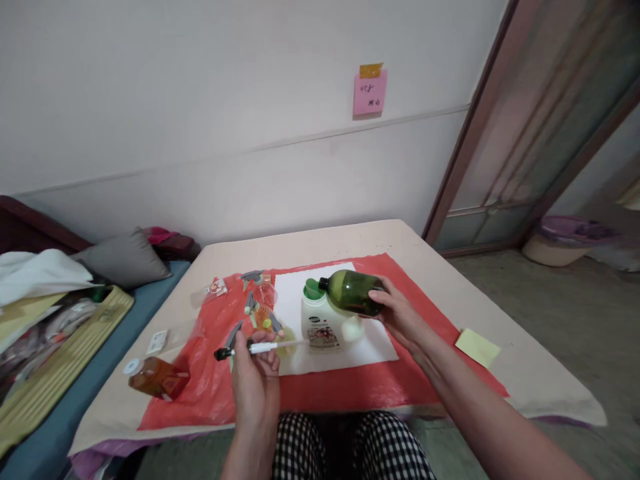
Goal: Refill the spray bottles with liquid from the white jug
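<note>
Two bare hands are at work low in the middle of the frame. The left hand [255, 373] has its fingers curled round a pump dispenser [260, 348], black head pointing left and thin white tube running right toward the white bottle. The right hand [395, 313], just right of centre, is wrapped round the base of a dark green bottle [353, 292], which is tipped on its side with its black neck pointing left, above the green mouth of a white bottle [320, 320]. Whether neck and mouth touch cannot be told. The white bottle stands upright on a white sheet [370, 343], with a label on its front.

Left of the white bottle, near the left hand, lies a small scatter of grey and yellow-green parts [257, 310], too small to identify. The white sheet lies on a red plastic sheet [350, 390], which covers the middle of a beige table [530, 380]. At the lower left of the red sheet an amber bottle [159, 379] lies on its side, a small white round cap [132, 366] just left of it on the table. A pale yellow note [477, 347] sits on the table right of the red sheet.

Farther out, a pink note [370, 92] is stuck to the wall at upper centre, a grey cushion [125, 260] rests at the left edge, and checked trousers [350, 447] show at the bottom.
</note>
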Demonstrator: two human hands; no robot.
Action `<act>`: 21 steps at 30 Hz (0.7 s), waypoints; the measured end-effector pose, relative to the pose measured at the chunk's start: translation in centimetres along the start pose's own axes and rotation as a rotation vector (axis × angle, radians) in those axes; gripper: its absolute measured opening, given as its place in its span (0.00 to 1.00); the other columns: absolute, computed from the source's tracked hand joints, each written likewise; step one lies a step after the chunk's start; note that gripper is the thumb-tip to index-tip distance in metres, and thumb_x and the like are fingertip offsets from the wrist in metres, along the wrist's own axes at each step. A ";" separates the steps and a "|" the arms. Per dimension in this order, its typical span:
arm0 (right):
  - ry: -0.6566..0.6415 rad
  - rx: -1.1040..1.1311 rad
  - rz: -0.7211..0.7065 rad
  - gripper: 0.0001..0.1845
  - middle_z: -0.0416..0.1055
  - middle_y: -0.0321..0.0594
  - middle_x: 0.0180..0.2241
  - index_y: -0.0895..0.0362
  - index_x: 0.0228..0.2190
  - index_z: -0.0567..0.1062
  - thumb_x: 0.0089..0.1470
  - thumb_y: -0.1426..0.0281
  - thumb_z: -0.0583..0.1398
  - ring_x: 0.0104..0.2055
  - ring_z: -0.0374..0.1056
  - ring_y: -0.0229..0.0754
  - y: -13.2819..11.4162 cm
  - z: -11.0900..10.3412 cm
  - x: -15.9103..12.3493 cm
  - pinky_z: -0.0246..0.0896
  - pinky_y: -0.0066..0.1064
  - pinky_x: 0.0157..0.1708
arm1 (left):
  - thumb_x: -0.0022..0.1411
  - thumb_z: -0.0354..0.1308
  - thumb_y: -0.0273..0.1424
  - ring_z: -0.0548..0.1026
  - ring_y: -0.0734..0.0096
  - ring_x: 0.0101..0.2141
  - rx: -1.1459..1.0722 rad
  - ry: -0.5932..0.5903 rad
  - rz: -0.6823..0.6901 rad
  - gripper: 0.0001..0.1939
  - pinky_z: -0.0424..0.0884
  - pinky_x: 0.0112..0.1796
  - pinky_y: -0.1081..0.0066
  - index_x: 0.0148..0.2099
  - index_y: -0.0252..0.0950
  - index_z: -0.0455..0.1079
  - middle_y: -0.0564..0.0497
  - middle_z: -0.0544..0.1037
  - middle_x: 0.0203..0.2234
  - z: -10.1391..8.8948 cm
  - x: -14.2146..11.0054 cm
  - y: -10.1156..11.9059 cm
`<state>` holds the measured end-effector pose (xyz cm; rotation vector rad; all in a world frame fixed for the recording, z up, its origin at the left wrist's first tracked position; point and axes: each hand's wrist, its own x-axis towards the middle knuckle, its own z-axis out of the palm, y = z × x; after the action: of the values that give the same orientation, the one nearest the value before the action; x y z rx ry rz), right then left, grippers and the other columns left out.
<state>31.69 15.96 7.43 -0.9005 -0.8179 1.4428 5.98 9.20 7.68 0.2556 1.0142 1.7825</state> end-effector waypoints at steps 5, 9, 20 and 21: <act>-0.087 -0.342 -0.103 0.23 0.74 0.40 0.45 0.51 0.45 0.72 0.47 0.63 0.68 0.43 0.72 0.47 -3.2 0.8 1.6 0.69 0.35 0.35 | 0.54 0.68 0.46 0.62 0.82 0.17 0.079 -0.005 0.056 0.20 0.57 0.17 0.80 0.37 0.35 0.70 0.57 0.72 0.21 -0.8 -0.8 -0.3; -0.123 -0.619 -0.171 0.28 0.72 0.42 0.51 0.48 0.50 0.71 0.47 0.60 0.69 0.46 0.72 0.49 -5.3 1.8 2.4 0.71 0.41 0.41 | 0.54 0.68 0.46 0.63 0.82 0.18 0.210 0.053 0.104 0.20 0.58 0.18 0.81 0.37 0.36 0.68 0.57 0.73 0.21 -1.2 -1.2 -0.7; -0.219 -1.149 -0.379 0.42 0.72 0.47 0.54 0.49 0.58 0.68 0.42 0.59 0.71 0.53 0.69 0.60 -9.2 7.4 3.4 0.63 0.57 0.55 | 0.52 0.70 0.46 0.65 0.82 0.19 0.210 0.029 0.026 0.20 0.64 0.21 0.80 0.31 0.35 0.68 0.56 0.73 0.21 -2.8 -1.6 -0.4; -0.243 -1.169 -0.391 0.41 0.73 0.47 0.52 0.49 0.57 0.69 0.42 0.60 0.72 0.52 0.70 0.59 -9.4 7.9 3.4 0.64 0.56 0.53 | 0.52 0.70 0.45 0.65 0.81 0.19 0.200 0.038 0.023 0.20 0.64 0.21 0.80 0.32 0.35 0.69 0.55 0.74 0.21 -2.9 -1.6 -0.3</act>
<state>28.89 20.09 19.15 -1.3003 -1.9811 0.6399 5.25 6.38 6.09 0.3599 1.2232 1.7123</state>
